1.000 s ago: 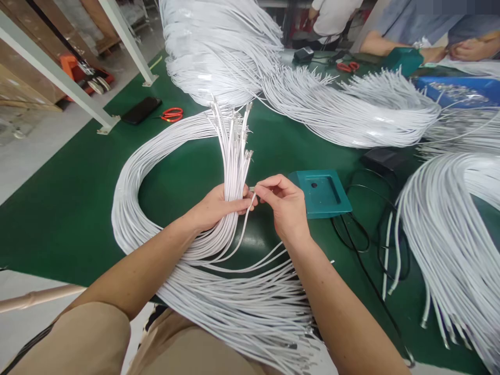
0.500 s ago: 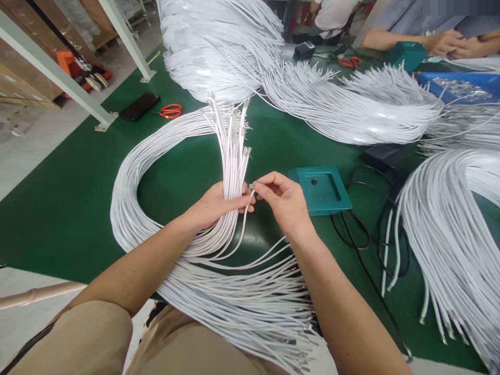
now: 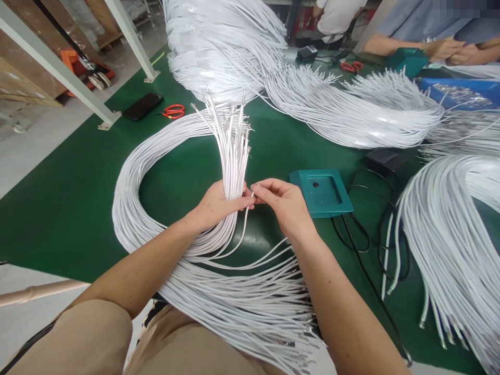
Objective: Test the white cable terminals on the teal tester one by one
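My left hand is wrapped round a bundle of white cables, whose metal-tipped ends fan out upward above the thumb. To its right, my right hand pinches the end of a single white cable between thumb and fingertips. That cable curves down and back into the coil lying on the green tabletop. The small tip inside the pinch is mostly covered by my fingers. A teal device with a recessed face lies just right of my right hand.
More white cables spread along the near edge under my forearms. Large cable bundles lie at the back and right. A black phone, red-handled scissors and a blue tray sit farther off. A co-worker's hands are at top right.
My right hand has shifted slightly left, its fingertips now covering more of the cable's end. Some cable tips at the top of the held bundle have splayed to the left.
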Motion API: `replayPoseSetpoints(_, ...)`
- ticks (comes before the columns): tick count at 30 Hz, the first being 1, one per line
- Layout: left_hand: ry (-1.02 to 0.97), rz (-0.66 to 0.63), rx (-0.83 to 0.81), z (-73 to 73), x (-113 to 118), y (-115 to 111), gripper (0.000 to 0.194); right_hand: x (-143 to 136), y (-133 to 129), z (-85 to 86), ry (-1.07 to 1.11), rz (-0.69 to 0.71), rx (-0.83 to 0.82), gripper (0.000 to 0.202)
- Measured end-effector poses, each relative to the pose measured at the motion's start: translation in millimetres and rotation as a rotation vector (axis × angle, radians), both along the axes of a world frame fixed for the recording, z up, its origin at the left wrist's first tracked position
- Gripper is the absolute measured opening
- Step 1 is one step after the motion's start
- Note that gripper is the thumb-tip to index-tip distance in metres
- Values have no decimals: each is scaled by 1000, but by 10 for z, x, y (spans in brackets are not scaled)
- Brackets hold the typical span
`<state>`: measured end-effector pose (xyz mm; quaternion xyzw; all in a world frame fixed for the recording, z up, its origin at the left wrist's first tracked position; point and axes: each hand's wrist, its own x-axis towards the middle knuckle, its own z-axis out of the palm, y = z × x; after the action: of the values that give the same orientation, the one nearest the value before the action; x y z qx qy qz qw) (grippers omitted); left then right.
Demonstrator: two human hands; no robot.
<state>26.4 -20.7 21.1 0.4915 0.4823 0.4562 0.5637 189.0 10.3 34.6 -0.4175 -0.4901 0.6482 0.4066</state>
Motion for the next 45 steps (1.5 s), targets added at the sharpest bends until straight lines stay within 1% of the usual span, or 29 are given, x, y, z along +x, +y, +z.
replayPoseSetpoints(3,19,-1,4,0,-2,6,25,14,12,-17,87,49,-79,15)
replayPoseSetpoints(7,29,10,23,15,3,4,24,27,28,-40,214,128,-188,14)
replayPoseSetpoints(10,12,-2,20,26,9,0,24,7,18,-40,209,107,-218,12)
replayPoseSetpoints(12,-2,-1,6,27,10,-5,25,-6,6,-27,164,60,-180,11)
replayPoseSetpoints(14,-15,-7,-9,25,7,-9,26,-7,-2,-8,108,42,-94,17)
replayPoseSetpoints(16,-30,-35,-14,21,3,-13,25,8,0,15,57,79,-6,22)
replayPoseSetpoints(18,-40,-73,-5,18,-1,-15,24,34,8,38,10,120,44,18)
replayPoseSetpoints(22,-53,-115,0,16,-7,-18,24,83,28,75,-58,128,65,9)
replayPoseSetpoints(26,-105,-120,-10,20,-7,-22,26,113,47,92,-94,100,42,10)
replayPoseSetpoints(28,-136,-118,-15,27,-5,-23,33,124,50,100,-113,90,38,11)
replayPoseSetpoints(31,-152,-137,-33,43,-3,-24,50,133,44,113,-150,95,55,11)
replayPoseSetpoints(32,-147,-152,-38,48,-3,-24,52,133,40,115,-166,99,64,9)
replayPoseSetpoints(35,-99,-194,-42,59,-6,-22,40,128,24,109,-238,114,112,8)
replayPoseSetpoints(38,-67,-202,-30,58,-13,-18,31,118,15,88,-324,109,145,9)
replayPoseSetpoints(40,-71,-201,-26,57,-21,-16,30,116,18,83,-302,117,69,10)
replayPoseSetpoints(43,-80,-209,-40,62,-36,-12,32,125,35,100,-138,227,-161,13)
replayPoseSetpoints(45,-88,-206,-55,69,-46,-10,35,133,44,123,-91,248,-227,15)
